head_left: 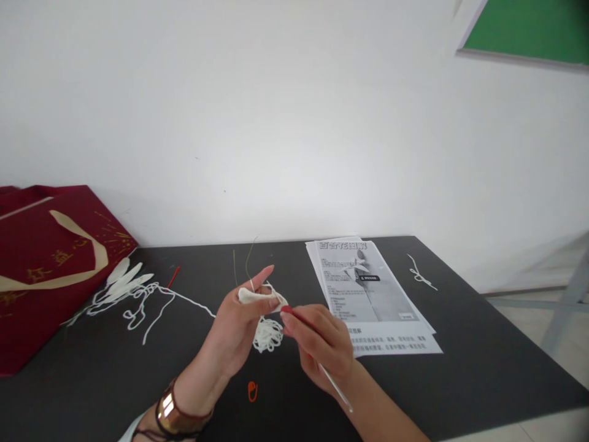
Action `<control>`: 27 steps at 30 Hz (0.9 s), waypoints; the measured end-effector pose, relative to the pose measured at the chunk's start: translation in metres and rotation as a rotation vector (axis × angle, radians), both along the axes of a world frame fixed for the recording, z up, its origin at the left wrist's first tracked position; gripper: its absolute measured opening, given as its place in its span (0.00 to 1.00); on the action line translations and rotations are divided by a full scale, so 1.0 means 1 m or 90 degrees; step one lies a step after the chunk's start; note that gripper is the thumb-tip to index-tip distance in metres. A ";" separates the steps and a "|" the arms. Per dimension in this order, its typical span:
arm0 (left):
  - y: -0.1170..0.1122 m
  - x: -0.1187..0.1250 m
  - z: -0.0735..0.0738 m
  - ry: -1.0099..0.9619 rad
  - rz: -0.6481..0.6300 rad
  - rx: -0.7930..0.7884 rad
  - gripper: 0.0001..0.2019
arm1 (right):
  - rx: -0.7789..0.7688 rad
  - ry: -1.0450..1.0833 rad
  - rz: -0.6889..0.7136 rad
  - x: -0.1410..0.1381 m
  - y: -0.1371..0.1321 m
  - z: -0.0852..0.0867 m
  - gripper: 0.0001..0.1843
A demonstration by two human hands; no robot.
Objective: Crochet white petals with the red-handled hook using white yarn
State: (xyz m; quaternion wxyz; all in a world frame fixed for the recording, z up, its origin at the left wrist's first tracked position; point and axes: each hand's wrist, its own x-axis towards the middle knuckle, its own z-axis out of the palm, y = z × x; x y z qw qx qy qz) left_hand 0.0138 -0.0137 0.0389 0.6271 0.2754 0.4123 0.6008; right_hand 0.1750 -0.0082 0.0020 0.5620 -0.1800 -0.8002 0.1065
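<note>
My left hand (239, 325) pinches a small white crocheted piece (251, 296), with its index finger raised and yarn running over it. In my right hand (326, 341) is a crochet hook (338, 390) with a red grip and a pale shaft; its tip meets the right end of the crocheted piece, though my fingers partly hide it. Under the hands lies a loose bundle of white yarn (268, 336). Two thin green strands (248, 264) stick up behind my left hand. An orange stitch marker (252, 391) rests on the black table in front.
Printed pattern sheets (386, 288) lie to the right, with a short white yarn scrap (418, 276) beyond them. On the left are white crocheted petals (126, 282) with tangled yarn tails, a red stick-like tool (173, 277) and a dark red bag (41, 264). A white wall (276, 123) stands behind the black table (483, 368).
</note>
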 end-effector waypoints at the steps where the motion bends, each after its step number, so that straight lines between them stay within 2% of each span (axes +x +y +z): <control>1: 0.000 -0.002 0.001 -0.045 -0.027 -0.006 0.32 | -0.020 0.025 0.007 0.000 0.000 0.000 0.24; 2: 0.000 -0.004 0.002 -0.077 -0.048 -0.010 0.31 | -0.076 0.072 0.016 -0.001 0.001 0.001 0.23; 4: -0.001 -0.007 0.005 -0.103 -0.081 -0.011 0.29 | -0.250 0.205 0.067 -0.003 0.004 0.003 0.16; 7: -0.004 -0.011 0.009 -0.084 -0.129 -0.008 0.28 | -0.523 0.399 0.212 -0.006 0.010 0.007 0.04; 9: -0.007 -0.013 0.011 -0.065 -0.161 0.001 0.29 | -0.647 0.480 0.295 -0.007 0.013 0.009 0.04; 11: -0.010 -0.015 0.013 -0.049 -0.187 0.010 0.29 | -0.722 0.521 0.355 -0.008 0.014 0.010 0.06; 13: -0.013 -0.016 0.015 -0.024 -0.207 0.010 0.29 | -0.762 0.535 0.400 -0.007 0.015 0.011 0.07; 16: -0.015 -0.017 0.018 0.027 -0.226 -0.005 0.27 | -0.770 0.529 0.430 -0.004 0.016 0.012 0.07; 27: -0.018 -0.020 0.016 0.164 -0.266 -0.009 0.26 | -0.630 0.413 0.374 0.013 0.021 0.019 0.09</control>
